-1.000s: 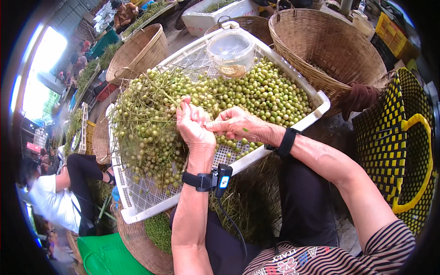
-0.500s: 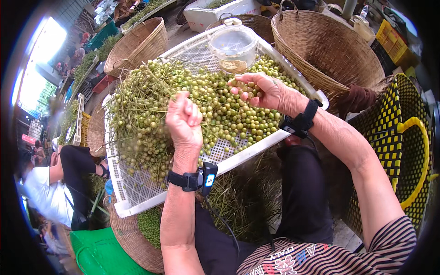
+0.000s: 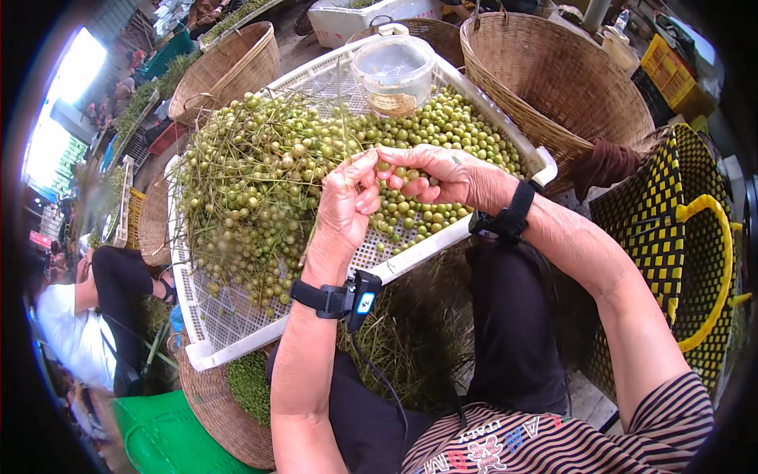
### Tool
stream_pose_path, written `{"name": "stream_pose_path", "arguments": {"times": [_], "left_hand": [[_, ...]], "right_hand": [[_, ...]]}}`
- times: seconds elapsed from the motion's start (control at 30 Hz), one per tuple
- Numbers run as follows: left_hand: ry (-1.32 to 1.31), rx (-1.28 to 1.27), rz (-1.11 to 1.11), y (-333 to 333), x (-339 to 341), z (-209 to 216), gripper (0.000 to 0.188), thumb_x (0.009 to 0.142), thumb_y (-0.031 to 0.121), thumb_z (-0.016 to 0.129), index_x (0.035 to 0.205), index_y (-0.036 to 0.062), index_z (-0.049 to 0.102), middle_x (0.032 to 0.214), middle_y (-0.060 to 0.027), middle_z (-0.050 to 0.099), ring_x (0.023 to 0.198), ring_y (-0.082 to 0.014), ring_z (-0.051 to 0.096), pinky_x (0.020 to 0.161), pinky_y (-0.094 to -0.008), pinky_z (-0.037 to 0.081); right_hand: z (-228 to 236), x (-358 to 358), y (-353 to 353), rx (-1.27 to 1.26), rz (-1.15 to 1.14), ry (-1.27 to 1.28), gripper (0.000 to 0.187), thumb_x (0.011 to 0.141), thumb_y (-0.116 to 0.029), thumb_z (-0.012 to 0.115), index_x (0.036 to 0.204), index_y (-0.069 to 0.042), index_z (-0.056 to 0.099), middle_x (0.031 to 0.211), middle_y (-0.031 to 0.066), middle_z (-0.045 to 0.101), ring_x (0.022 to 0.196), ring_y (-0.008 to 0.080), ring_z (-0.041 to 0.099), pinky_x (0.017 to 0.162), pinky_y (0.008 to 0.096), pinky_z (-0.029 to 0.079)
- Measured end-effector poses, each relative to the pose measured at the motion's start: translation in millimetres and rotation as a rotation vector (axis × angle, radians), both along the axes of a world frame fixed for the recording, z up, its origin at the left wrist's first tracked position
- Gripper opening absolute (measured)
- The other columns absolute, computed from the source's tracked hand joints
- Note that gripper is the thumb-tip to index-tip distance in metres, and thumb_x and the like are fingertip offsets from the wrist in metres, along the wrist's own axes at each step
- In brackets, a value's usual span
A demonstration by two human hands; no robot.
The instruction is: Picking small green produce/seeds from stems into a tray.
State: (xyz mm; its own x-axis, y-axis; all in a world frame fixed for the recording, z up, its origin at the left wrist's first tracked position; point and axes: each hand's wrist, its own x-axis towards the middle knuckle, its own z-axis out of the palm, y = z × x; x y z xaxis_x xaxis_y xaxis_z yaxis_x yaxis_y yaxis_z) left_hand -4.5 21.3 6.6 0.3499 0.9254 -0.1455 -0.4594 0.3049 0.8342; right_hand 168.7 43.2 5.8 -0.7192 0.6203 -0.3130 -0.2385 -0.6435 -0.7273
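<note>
Over a white plastic mesh tray (image 3: pixel 225 328), my two hands meet fingertip to fingertip. My left hand (image 3: pixel 347 197) is closed in a pinch on a thin fruit stem (image 3: pixel 340 103), which pokes up past the fingers. Small round green fruits sit in the curled fingers of my right hand (image 3: pixel 442 175), whose thumb and forefinger touch the left fingertips. Stemmed fruit bunches (image 3: pixel 245 182) are heaped on the tray's left side, beside my left hand. Loose green fruits (image 3: pixel 466 130) spread over the right side, under and behind my right hand.
A clear plastic tub (image 3: pixel 393 71) stands at the tray's far end. Wicker baskets (image 3: pixel 545 79) surround it at the back. A black-and-yellow woven basket (image 3: pixel 647 237) is close on my right. At left, a person in a white shirt (image 3: pixel 75 332) sits near a green plastic container (image 3: pixel 174 434).
My left hand has moved right and my right hand slightly down, so their fingertips now meet. A stem now shows above the left fingers. The whole view has shifted a little.
</note>
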Motion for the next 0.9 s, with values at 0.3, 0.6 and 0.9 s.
{"name": "stream_pose_path", "arguments": {"times": [0.3,0.6,0.9], "left_hand": [[-0.443,-0.159,0.09,13.5,-8.9,-13.8,0.017,0.088,0.018,0.05,0.081,0.0028,0.047,0.059,0.0011,0.04,0.044,-0.0064,0.033,0.038,-0.0185,0.025],[-0.162,-0.08,0.224,7.9,-11.2,-4.8,0.01,0.087,0.015,0.052,0.078,0.0101,0.048,0.057,0.0054,0.033,0.041,-0.004,0.027,0.037,-0.0185,0.021],[0.124,0.131,0.248,-21.3,-11.3,16.6,0.009,0.087,0.015,0.052,0.089,0.0062,0.052,0.061,0.0045,0.042,0.042,-0.0023,0.031,0.036,-0.0156,0.024]], "right_hand": [[0.3,-9.2,-1.7,0.0,-0.128,0.023,0.02,0.085,-0.022,0.056,0.095,-0.004,0.056,0.075,0.0014,0.054,0.052,0.0021,0.046,0.039,0.0118,0.036],[-9.4,4.6,13.2,-0.365,-0.442,0.198,0.037,0.091,-0.024,0.039,0.111,0.007,0.045,0.114,0.025,0.047,0.105,0.039,0.05,0.082,0.041,0.051],[-28.5,61.3,47.1,0.86,-0.045,-0.939,0.04,0.082,-0.028,0.055,0.112,-0.002,0.051,0.101,0.0149,0.059,0.081,0.0236,0.062,0.059,0.0323,0.051]]}}
